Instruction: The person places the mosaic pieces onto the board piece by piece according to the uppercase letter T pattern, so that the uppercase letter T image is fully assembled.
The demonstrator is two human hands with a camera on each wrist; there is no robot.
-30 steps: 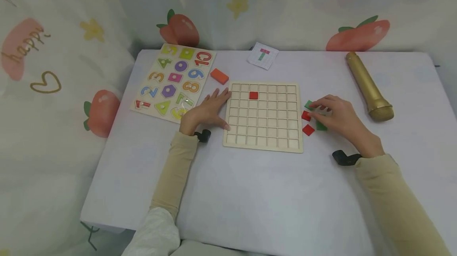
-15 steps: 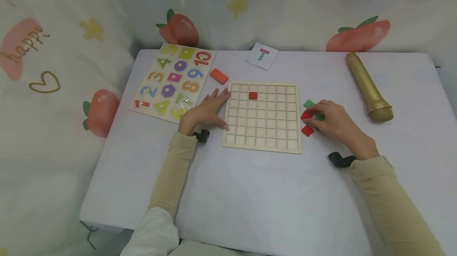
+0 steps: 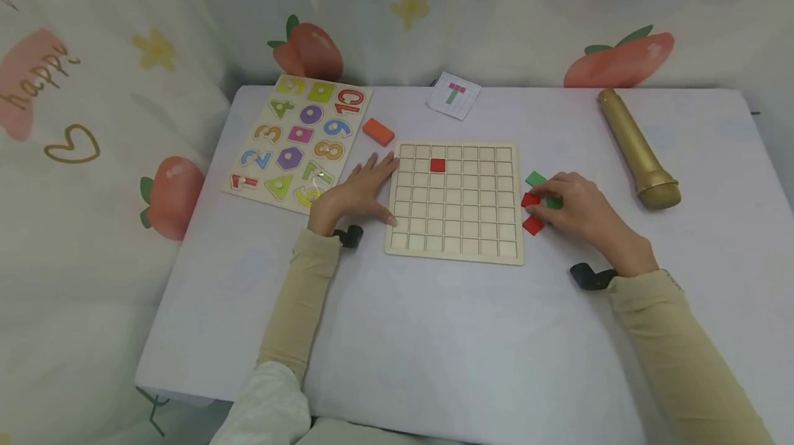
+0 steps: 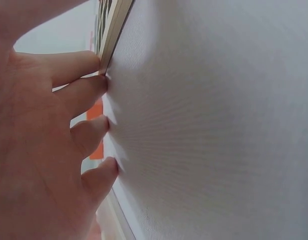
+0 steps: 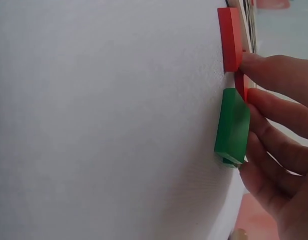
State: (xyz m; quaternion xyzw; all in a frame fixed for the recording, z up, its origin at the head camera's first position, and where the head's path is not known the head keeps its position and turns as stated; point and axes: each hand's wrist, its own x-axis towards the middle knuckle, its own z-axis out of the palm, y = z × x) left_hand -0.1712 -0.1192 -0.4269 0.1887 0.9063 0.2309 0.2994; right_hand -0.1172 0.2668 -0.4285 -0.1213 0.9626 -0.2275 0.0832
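Note:
A wooden grid board (image 3: 454,224) lies in the middle of the table, one red square tile (image 3: 438,165) in its upper part. My left hand (image 3: 353,198) spreads its fingers along the board's left edge; in the left wrist view the fingertips (image 4: 96,90) meet the table and the board's side. Off the board's right edge, my right hand (image 3: 577,205) pinches a red tile (image 3: 530,200) between thumb and forefinger, low at the table. Around it lie another red tile (image 3: 533,225), a green tile (image 3: 535,178) and green (image 5: 231,127) partly hidden by the hand.
A number-and-shape puzzle board (image 3: 291,149) lies at the left, an orange block (image 3: 378,131) beside it. A card with a red and green T pattern (image 3: 454,95) is at the back edge. A gold microphone (image 3: 639,149) lies at the right.
My right hand has moved slightly left and its thumb and forefinger have closed on the red tile. The left hand stays at the board's edge; the view has shifted slightly.

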